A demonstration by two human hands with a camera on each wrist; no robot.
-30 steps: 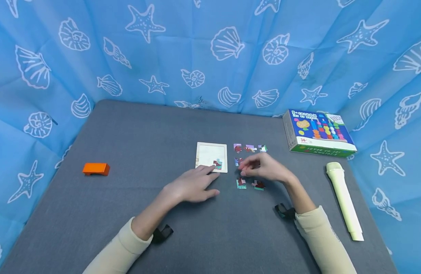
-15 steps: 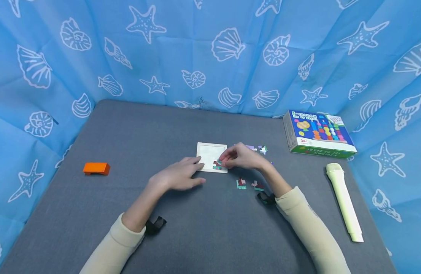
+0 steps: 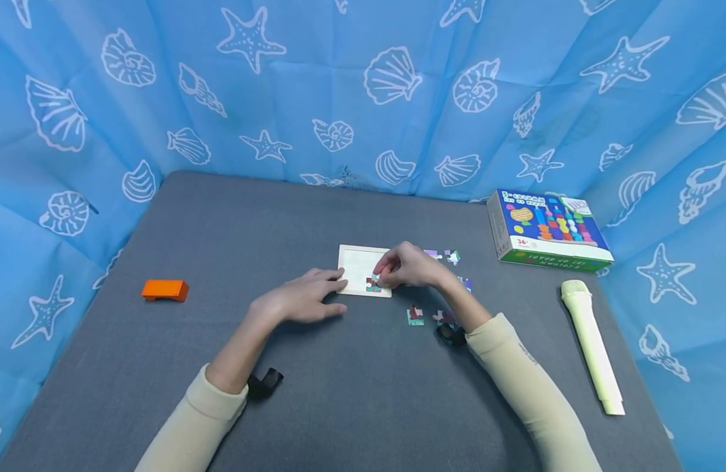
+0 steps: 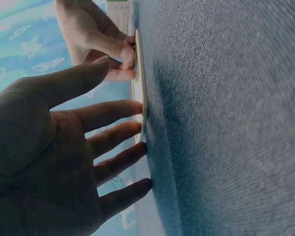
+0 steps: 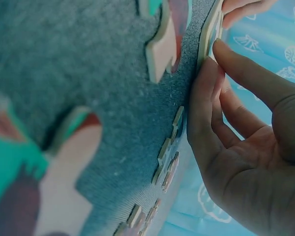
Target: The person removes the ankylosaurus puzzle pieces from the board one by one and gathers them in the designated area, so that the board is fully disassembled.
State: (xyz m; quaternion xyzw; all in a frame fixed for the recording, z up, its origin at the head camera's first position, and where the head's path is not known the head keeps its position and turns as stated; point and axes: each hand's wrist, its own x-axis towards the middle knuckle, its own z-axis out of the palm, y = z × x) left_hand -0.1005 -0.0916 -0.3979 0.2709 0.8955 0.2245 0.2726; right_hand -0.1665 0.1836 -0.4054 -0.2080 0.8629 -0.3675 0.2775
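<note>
A square white puzzle tray [image 3: 353, 261] lies on the grey table, with jigsaw pieces [image 3: 372, 286] in its near right corner. My left hand [image 3: 298, 296] has its fingers spread, fingertips touching the tray's left edge; the left wrist view shows the same contact on the tray rim [image 4: 143, 93]. Over the tray's right side, my right hand [image 3: 411, 265] pinches a small puzzle piece [image 3: 376, 278] between thumb and fingers, just above the corner pieces. In the right wrist view its fingertips hide most of that piece.
Loose puzzle pieces [image 3: 415, 316] lie right of the tray, some partly behind my right hand and wrist. An orange block [image 3: 164, 290] sits far left. A toy box [image 3: 548, 229] and a pale microphone-shaped stick [image 3: 593, 347] lie on the right. A blue curtain [image 3: 363, 98] hangs behind.
My right hand has moved left from the loose pieces to the tray with a puzzle piece. My left hand has drawn back from the tray's near edge to its left edge.
</note>
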